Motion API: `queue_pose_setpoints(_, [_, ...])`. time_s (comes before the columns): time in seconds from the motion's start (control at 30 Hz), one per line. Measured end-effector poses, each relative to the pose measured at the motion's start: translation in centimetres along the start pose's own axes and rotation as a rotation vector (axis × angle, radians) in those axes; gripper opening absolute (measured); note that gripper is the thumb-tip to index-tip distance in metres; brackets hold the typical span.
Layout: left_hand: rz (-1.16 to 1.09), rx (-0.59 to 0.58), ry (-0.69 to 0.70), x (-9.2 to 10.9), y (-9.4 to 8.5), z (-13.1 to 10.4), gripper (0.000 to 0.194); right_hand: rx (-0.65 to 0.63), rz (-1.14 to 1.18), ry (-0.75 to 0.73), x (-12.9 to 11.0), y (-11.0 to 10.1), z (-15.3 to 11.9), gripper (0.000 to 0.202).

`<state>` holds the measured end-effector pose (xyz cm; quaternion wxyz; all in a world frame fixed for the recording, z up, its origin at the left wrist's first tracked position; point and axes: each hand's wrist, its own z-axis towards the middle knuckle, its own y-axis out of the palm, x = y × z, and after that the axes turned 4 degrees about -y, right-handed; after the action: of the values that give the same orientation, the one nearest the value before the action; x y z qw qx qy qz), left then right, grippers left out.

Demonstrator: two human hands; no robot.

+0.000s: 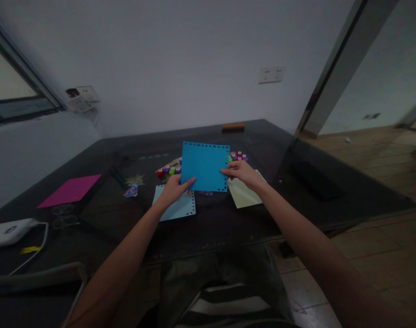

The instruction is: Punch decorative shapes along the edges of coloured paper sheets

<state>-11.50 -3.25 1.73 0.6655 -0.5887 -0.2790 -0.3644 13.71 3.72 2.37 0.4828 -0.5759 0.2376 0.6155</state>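
Both hands hold up a blue sheet of paper [205, 166] with holes punched along its top and right edges. My left hand [175, 189] pinches its lower left corner, thumb in front. At the right edge, my right hand [243, 174] grips it between thumb and fingers. Below my left hand lies a light blue punched sheet [178, 208] on the table. A pale yellow punched sheet [243, 193] rests under my right hand, partly covered by it. Behind the blue sheet sit several small coloured bottles [167, 170], with more small bottles [240, 156] to the right.
On the dark table [228, 232], a magenta sheet [71, 190] lies at left, near scissors [64, 222] and a small patterned piece [131, 190]. A white power strip [11, 232] with a cable is at the left edge. A brown block [233, 126] lies near the wall.
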Motion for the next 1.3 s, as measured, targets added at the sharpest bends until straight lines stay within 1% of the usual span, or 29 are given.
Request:
queue_pose_setpoints(0.17, [-0.026, -0.009, 0.001, 0.0, 0.2, 0.0, 0.034, -0.046, 0.033, 0.020, 0.1, 0.2, -0.1, 0.025])
queue_pose_setpoints(0.3, [-0.034, -0.026, -0.011, -0.1, 0.3, 0.0, 0.033, -0.053, 0.039, 0.051, 0.0, 0.4, -0.3, 0.025])
queue_pose_setpoints(0.47, [-0.038, -0.044, -0.004, -0.3, 0.4, 0.2, 0.030, -0.060, 0.055, 0.050, 0.1, 0.6, -0.3, 0.025])
queue_pose_setpoints(0.73, [-0.010, -0.034, 0.005, -0.4, 0.4, 0.2, 0.031, -0.072, 0.026, 0.035, 1.0, 0.5, 0.0, 0.025])
queue_pose_setpoints(0.97, [0.006, -0.017, 0.013, -0.6, 0.4, 0.2, 0.035, -0.099, 0.030, 0.030, 0.7, 0.8, -0.2, 0.023])
queue_pose_setpoints(1.17, [0.030, -0.002, 0.038, -0.7, 0.7, 0.3, 0.031, -0.087, 0.078, 0.047, 1.8, 0.8, 0.1, 0.024])
queue_pose_setpoints(1.3, [0.045, -0.020, 0.026, -0.8, 0.7, 0.5, 0.031, -0.082, 0.046, 0.041, 2.2, 0.7, 0.2, 0.024])
